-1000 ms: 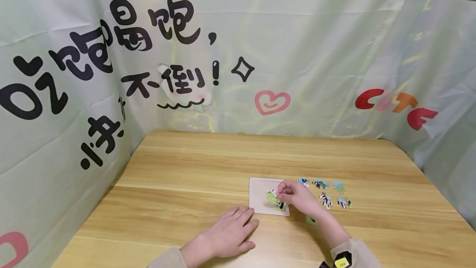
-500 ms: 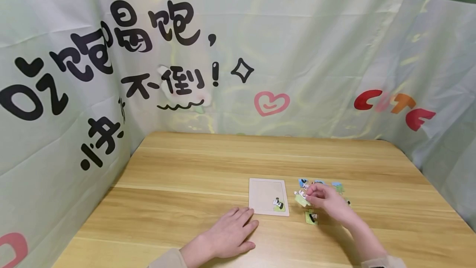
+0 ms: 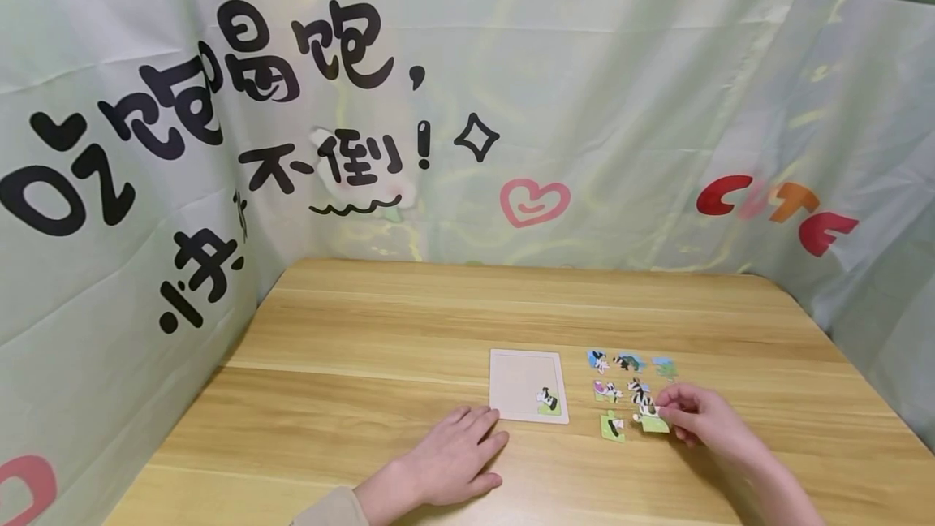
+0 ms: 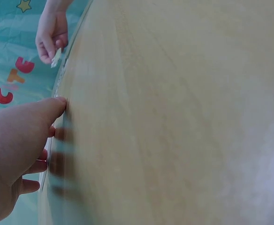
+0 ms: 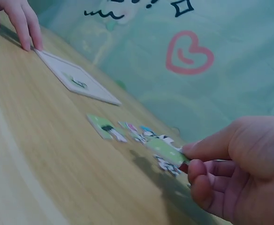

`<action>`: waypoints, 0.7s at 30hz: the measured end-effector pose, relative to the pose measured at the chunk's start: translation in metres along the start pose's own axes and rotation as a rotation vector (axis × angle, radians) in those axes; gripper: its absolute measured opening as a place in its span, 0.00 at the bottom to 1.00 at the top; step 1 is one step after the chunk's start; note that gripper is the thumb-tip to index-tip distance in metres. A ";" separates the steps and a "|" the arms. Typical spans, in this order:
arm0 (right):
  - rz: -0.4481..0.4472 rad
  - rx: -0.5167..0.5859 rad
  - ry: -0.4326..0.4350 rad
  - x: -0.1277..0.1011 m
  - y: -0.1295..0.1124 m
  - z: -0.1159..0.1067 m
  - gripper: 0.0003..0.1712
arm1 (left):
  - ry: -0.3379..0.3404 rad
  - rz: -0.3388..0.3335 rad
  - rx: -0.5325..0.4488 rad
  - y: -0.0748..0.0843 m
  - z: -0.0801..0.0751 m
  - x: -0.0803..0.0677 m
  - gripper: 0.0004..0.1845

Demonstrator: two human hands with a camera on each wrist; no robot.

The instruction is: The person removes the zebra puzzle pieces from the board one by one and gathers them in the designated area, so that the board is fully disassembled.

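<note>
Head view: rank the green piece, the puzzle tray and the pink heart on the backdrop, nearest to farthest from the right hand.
1. Green piece: pinched in the right hand, at its fingertips.
2. Puzzle tray: on the table to the hand's left, beyond the loose pieces; the left hand touches its near corner.
3. Pink heart: on the backdrop behind the table, farthest.

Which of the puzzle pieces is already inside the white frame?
The zebra piece in the near right corner of the frame; the other pieces are right of it.

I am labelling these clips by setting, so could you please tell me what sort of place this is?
Probably a small staged tabletop booth: a wooden table enclosed by a printed fabric backdrop, with a puzzle tray.
</note>
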State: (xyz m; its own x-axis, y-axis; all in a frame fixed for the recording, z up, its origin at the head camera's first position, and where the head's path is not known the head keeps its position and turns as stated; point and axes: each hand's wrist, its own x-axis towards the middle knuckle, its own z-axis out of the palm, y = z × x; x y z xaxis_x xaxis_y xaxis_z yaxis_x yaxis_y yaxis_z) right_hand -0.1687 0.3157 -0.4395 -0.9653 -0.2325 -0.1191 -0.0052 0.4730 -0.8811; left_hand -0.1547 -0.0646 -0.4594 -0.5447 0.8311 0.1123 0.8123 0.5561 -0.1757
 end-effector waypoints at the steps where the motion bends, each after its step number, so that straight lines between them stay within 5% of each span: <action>1: 0.004 -0.006 -0.010 -0.001 0.002 -0.001 0.10 | -0.003 -0.002 0.000 0.000 0.000 0.000 0.28; 6: 0.006 -0.056 -0.042 -0.005 0.009 0.000 0.08 | -0.012 -0.006 -0.009 0.000 0.000 0.000 0.28; 15: 0.034 -0.160 0.041 -0.008 0.009 0.005 0.08 | -0.005 -0.001 -0.013 0.000 0.000 0.000 0.28; 21: -0.043 -0.229 -0.007 -0.009 0.007 0.004 0.16 | -0.011 -0.004 -0.015 -0.001 0.000 0.000 0.28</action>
State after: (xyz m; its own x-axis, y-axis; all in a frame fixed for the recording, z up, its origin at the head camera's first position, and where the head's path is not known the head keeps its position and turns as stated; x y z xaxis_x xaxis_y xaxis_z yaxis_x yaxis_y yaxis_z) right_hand -0.1593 0.3179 -0.4464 -0.9610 -0.2623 -0.0879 -0.1061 0.6429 -0.7585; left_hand -0.1551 -0.0648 -0.4593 -0.5500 0.8289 0.1018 0.8133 0.5593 -0.1602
